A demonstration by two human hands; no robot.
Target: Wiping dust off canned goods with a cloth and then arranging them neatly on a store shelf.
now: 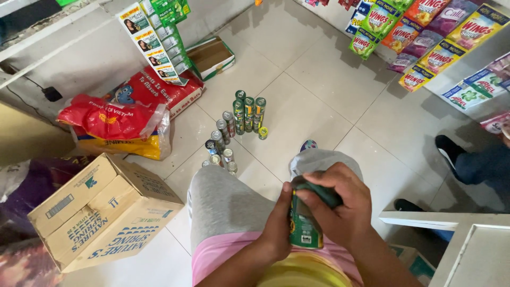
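Left hand (276, 226): closed around a green can (304, 228), fingers wrapped about its left side, thumb toward the top. The can stands roughly upright, held above the person's lap, between the two hands.

Right hand (340, 204): closed over the top of the same can, pressing a dark cloth (319, 191) onto its upper end. The fingers curl down over the cloth; the lid itself is hidden beneath it.

Position of the can: in both hands, over the grey-clad knees (228, 202), well apart from the other stock on the floor.

Surface: pale tiled floor (329, 85). A cluster of cans (239, 127) stands ahead of the knees, some stacked two high, a few lower ones nearer the person. One small can (263, 133) stands just beside the stack.

Surroundings: an open cardboard box (101, 212) at left, near the left knee. Beyond it, red sacks (122, 119) lie against a grey wall. Sachet strips (425, 37) hang at upper right. Another person's dark shoe (449, 151) shows at right. A white counter edge (425, 218) sits at lower right.
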